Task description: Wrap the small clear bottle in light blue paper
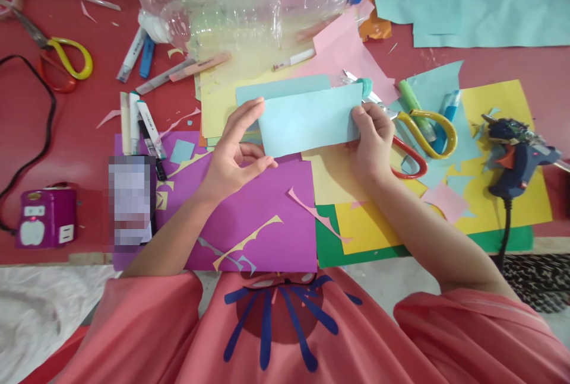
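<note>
A rectangular light blue piece of paper (312, 120) is held up in front of me, tilted slightly. My right hand (374, 135) pinches its right edge between thumb and fingers. At the left edge, my left hand (238, 149) holds it lightly, index finger at the upper corner and thumb by the lower one. Another blue paper piece (285, 84) lies partly hidden behind it. Just beyond my right hand, scissors with yellow and red handles (430, 135) rest on the papers. Purple paper (267, 212) lies beneath my left hand.
Clear plastic bottles (249, 16) lie at the back. A hot glue gun (516, 164) rests on yellow paper (529, 206) at right. Left are a phone (131, 203), a purple power adapter (47, 218), markers (149, 129) and second scissors (62, 60). Curved paper scraps (249, 238) lie in front.
</note>
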